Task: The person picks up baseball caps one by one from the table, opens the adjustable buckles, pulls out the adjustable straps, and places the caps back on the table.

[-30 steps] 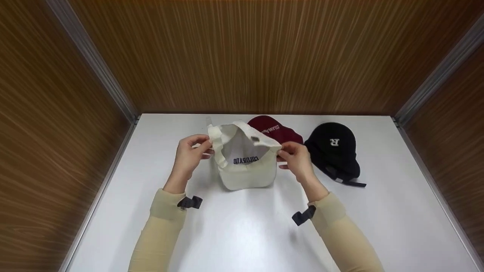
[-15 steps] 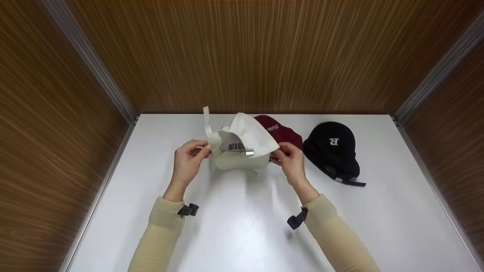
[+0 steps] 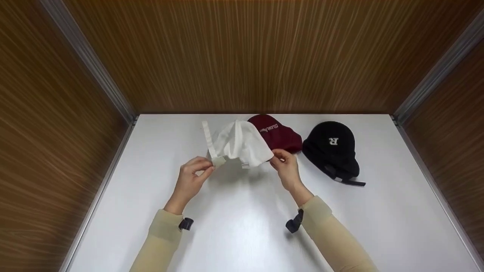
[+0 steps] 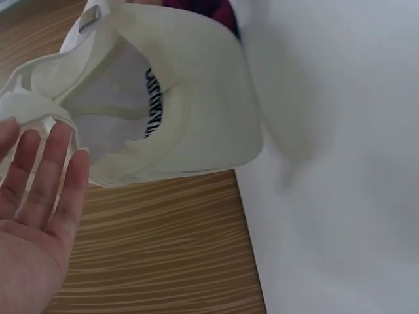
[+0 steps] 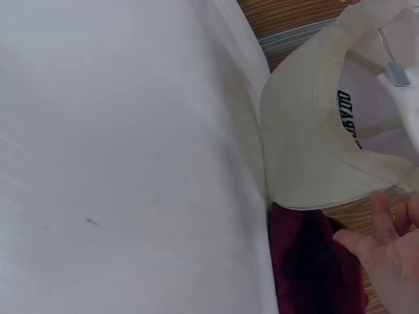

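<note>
A white baseball cap (image 3: 242, 141) is stretched between both hands above the table, its crown towards the head camera. My left hand (image 3: 191, 179) pinches its left edge, beside the loose strap (image 3: 207, 138) that points up. At the opposite edge, my right hand (image 3: 287, 172) pinches the rim between thumb and fingers. A small metal buckle (image 3: 245, 165) hangs at the cap's near rim. The brim (image 4: 213, 98) is hidden in the head view but shows in both wrist views, along with dark lettering (image 5: 347, 121) inside the cap.
A dark red cap (image 3: 285, 138) lies just behind and right of the white one. Farther right rests a black cap (image 3: 332, 145) with a white R and a loose strap. Wood-grain panels (image 3: 242, 56) wall in the white table (image 3: 242, 234) at the back and sides.
The white cap has tipped over: its inside and brim faced the head camera before, and now its crown does. Both hands turned with it, the left ending nearer the person. The other caps stayed put.
</note>
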Tool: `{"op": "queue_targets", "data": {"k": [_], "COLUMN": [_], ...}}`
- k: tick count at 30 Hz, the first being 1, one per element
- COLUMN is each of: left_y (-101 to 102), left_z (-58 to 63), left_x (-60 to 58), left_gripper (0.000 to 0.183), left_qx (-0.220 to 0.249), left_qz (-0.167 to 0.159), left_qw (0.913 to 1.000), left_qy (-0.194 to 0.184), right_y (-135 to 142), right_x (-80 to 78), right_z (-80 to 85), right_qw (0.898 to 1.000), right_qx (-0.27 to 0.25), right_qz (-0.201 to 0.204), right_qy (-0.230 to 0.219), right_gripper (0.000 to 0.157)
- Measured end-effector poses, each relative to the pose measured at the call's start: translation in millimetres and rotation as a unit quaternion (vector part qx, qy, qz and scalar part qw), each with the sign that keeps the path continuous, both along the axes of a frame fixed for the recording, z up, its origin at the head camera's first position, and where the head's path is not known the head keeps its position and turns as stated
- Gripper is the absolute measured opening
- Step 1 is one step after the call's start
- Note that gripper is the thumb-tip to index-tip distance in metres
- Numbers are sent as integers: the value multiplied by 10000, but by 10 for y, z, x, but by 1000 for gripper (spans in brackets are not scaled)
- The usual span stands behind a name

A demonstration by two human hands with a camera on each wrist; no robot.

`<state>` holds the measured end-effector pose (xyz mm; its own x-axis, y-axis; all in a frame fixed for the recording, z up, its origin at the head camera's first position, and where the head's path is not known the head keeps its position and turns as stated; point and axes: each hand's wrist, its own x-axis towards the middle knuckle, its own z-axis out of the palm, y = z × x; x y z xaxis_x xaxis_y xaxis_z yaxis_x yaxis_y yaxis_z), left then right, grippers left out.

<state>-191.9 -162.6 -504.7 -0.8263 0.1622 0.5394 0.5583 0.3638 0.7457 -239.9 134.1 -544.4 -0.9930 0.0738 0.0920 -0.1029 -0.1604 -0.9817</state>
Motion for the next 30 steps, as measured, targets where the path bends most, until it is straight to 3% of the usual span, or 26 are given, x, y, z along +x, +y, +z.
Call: {"op": "queue_targets", "data": {"k": [5, 10, 15, 20, 30], "left_y": [-19, -33, -53, -78, -232], "left_z": [-111, -210, -284, -332, -428], "left_x": [44, 82, 100, 95, 66], "left_gripper": [5, 6, 8, 9, 10], "left_qx": [-623, -1164, -1565, -1718, -2153], "left_qz": [-187, -280, -130, 77, 220], "left_qw": [9978, 9926, 9866, 9827, 9696], "left_qy": [114, 193, 447, 684, 1144], "right_y": [-1, 34, 90, 139, 224], "right_x": [-12, 42, 98, 148, 157], "right_z": [-41, -55, -52, 2, 17], "right_qw": [9989, 9873, 9726, 9623, 9602], "right_qx": [-60, -653, -1063, -1286, -241], "right_qz": [381, 979, 1278, 1297, 1385], "right_qy": [-260, -1066, -1624, -2017, -2415], "right_gripper": [9, 11, 12, 12, 29]}}
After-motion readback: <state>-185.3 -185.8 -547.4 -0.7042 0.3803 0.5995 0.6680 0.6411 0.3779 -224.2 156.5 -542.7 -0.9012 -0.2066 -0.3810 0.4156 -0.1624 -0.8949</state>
